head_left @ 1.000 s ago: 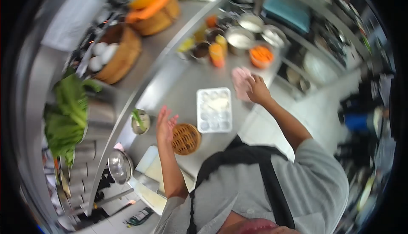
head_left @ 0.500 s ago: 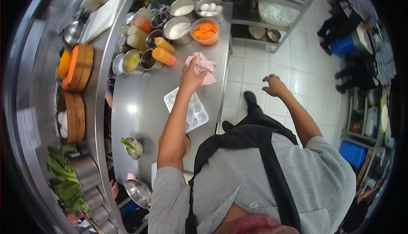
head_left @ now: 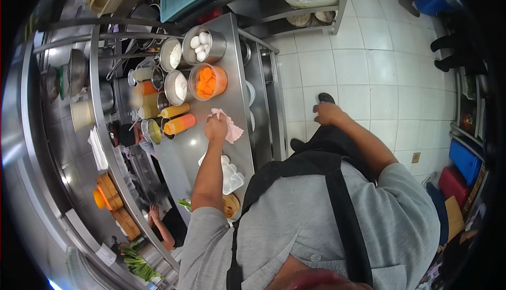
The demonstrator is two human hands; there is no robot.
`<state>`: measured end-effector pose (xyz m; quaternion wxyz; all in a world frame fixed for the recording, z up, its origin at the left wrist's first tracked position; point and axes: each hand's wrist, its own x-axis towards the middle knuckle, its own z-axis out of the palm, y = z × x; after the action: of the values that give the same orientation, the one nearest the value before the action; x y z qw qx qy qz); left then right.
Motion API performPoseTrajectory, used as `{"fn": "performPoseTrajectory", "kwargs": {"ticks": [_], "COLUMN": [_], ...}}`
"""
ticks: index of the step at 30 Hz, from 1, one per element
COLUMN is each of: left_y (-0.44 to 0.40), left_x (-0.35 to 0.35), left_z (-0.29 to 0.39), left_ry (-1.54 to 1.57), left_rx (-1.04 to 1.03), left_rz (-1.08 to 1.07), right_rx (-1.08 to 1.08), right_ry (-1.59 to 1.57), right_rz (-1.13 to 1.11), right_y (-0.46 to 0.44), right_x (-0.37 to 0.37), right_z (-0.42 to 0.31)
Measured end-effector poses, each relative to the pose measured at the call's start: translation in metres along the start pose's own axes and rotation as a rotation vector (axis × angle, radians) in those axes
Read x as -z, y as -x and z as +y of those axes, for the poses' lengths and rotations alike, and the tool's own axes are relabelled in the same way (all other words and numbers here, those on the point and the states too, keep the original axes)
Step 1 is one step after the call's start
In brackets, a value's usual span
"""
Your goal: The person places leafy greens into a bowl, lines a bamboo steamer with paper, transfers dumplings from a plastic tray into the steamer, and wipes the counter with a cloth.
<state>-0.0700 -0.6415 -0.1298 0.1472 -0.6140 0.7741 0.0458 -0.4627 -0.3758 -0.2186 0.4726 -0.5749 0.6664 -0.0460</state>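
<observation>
My left hand (head_left: 215, 128) is closed on a pink cloth (head_left: 231, 126) over the steel table (head_left: 191, 143). Part of the cloth hangs out to the right of the fingers. Just left of it lie a squeeze bottle (head_left: 179, 124) with orange sauce and a yellow squeeze bottle (head_left: 175, 110). Beyond the hand stands a clear tub of orange slices (head_left: 208, 82). A white moulded tray (head_left: 232, 178) sits nearer me, partly behind my left forearm. My right hand (head_left: 328, 114) hangs over the tiled floor, holding nothing, its fingers loosely bent and apart.
A steel pot of eggs (head_left: 202, 45) and bowls of white powder (head_left: 176, 87) stand at the table's far end. Steel shelving (head_left: 121, 184) runs along the left, with another person's hands (head_left: 154, 216) beyond it. A rack (head_left: 311, 16) stands ahead. Other people's legs (head_left: 445, 52) show right.
The view has turned and moved forward along the table. My left hand still grips the pink cloth, now nearer the tub of orange slices. My right hand stays out over the floor.
</observation>
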Motion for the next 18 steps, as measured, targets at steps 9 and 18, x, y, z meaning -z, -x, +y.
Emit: {"fn": "performPoseTrajectory", "kwargs": {"ticks": [9,18], "left_y": [0.075,0.086], "left_x": [-0.015,-0.036], "left_z": [0.1,0.089], "left_ry": [0.175,0.165], "left_rx": [0.22,0.097], "left_rz": [0.33,0.376], "right_rx": [-0.145,0.451], "right_ry": [0.151,0.49], "right_rz": [-0.196,0.097], "right_y": [-0.118,-0.25], "right_x": [0.031,-0.022], "right_z": [0.062,-0.109]}}
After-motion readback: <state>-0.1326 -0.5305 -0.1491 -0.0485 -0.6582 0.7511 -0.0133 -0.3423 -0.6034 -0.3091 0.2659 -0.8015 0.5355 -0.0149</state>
